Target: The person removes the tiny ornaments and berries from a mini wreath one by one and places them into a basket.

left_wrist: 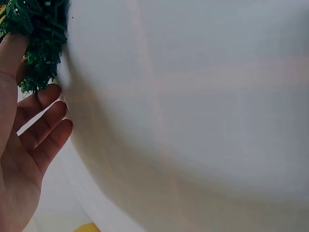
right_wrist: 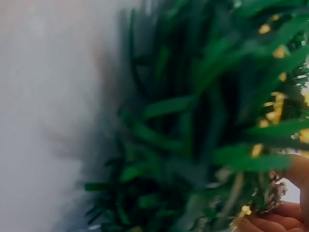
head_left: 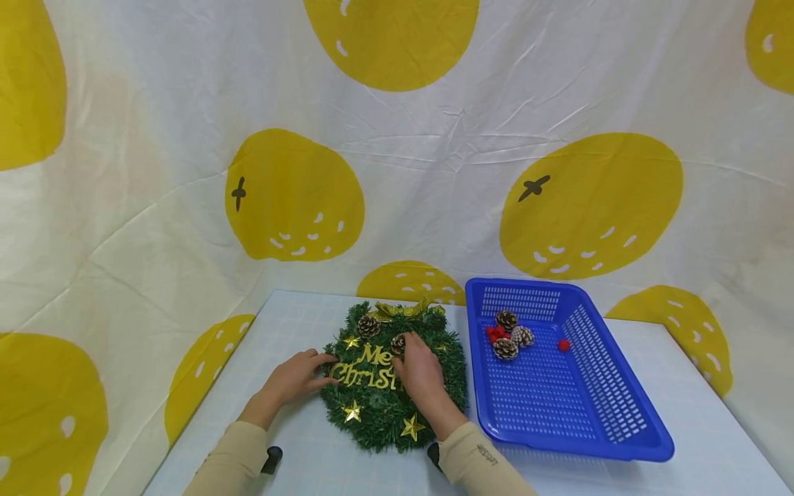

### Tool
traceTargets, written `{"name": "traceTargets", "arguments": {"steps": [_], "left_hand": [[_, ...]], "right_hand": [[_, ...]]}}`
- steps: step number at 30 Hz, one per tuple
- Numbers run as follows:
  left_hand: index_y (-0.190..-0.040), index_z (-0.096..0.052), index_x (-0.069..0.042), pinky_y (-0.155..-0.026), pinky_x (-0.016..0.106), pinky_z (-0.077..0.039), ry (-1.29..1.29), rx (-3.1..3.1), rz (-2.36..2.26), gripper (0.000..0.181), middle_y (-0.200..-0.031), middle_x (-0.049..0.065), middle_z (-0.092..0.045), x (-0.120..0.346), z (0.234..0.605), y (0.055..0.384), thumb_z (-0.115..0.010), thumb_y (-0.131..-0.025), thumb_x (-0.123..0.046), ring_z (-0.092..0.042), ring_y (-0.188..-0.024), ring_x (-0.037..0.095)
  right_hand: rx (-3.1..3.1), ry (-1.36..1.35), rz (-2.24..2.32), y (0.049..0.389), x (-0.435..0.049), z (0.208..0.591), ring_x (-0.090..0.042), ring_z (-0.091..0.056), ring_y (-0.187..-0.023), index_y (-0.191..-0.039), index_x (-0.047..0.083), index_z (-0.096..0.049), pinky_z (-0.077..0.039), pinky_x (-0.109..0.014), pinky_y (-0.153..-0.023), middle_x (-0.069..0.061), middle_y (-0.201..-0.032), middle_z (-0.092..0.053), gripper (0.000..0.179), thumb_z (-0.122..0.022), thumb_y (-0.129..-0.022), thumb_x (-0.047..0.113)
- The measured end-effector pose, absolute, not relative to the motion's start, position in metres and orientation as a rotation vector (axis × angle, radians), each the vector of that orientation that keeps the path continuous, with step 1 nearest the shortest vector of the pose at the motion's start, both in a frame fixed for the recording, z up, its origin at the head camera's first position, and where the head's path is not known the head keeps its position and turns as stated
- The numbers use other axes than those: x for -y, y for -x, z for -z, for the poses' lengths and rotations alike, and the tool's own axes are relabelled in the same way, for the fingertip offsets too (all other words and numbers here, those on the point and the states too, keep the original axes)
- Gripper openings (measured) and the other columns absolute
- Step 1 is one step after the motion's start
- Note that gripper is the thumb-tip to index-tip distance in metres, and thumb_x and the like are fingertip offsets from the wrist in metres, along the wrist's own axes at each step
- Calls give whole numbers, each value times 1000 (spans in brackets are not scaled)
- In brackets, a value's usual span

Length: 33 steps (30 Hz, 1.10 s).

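Observation:
A green tinsel Christmas wreath [head_left: 372,430] lies on the table, with gold "Merry Christmas" lettering [head_left: 360,375], gold stars [head_left: 352,411] and a gold bow [head_left: 403,311] at its top. My left hand [head_left: 296,377] holds the wreath's left edge between thumb and index finger; in the left wrist view the other fingers [left_wrist: 50,137] lie loosely below the greenery. My right hand [head_left: 423,372] pinches a pine cone [head_left: 398,345] on the wreath just above the lettering, partly hidden by the fingers. Another pine cone [head_left: 369,326] sits at the upper left of the wreath.
Right of the wreath stands a blue plastic basket [head_left: 571,444]. Several pine cones [head_left: 505,349] and red berries [head_left: 496,334] lie in its far left part, with a single red berry [head_left: 564,345] nearer its middle. A fruit-printed white curtain [head_left: 422,207] hangs behind the table [head_left: 298,461].

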<state>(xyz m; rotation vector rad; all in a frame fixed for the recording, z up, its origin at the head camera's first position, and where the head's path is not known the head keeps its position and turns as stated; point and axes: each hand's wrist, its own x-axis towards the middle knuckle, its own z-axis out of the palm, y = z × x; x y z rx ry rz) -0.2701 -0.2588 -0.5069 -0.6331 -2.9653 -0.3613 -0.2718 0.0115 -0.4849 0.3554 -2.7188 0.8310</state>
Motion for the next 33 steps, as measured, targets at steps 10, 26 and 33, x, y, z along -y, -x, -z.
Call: {"name": "traceTargets", "arguments": {"steps": [10,26,33], "left_hand": [[-125,-65,-16,-62,33,-45,649,2980,372,52,-91,-1,-57,259,501,269,-69,-86,-50,-50,-75,10],[-124,-66,-17,-65,36,-47,619,2997,385,49,-93,-1,-57,257,501,268,-72,-86,-46,-52,-78,12],[-126,-65,-16,-61,33,-44,622,3011,393,50,-91,-1,-55,258,500,268,-72,-86,-46,-50,-76,11]], "right_hand": [[2677,-341,-789,278,-13,490,-29,-68,-85,-131,-2,-56,-55,-43,-77,-22,-134,-55,48,-73,-90,15],[2644,-398,-929,273,-19,476,-37,-60,-113,-134,-6,-54,-51,-47,-88,-24,-134,-55,49,-70,-92,13],[2592,-455,-983,268,-21,455,-38,-59,-115,-134,-8,-53,-50,-48,-89,-25,-133,-56,49,-70,-92,13]]}}
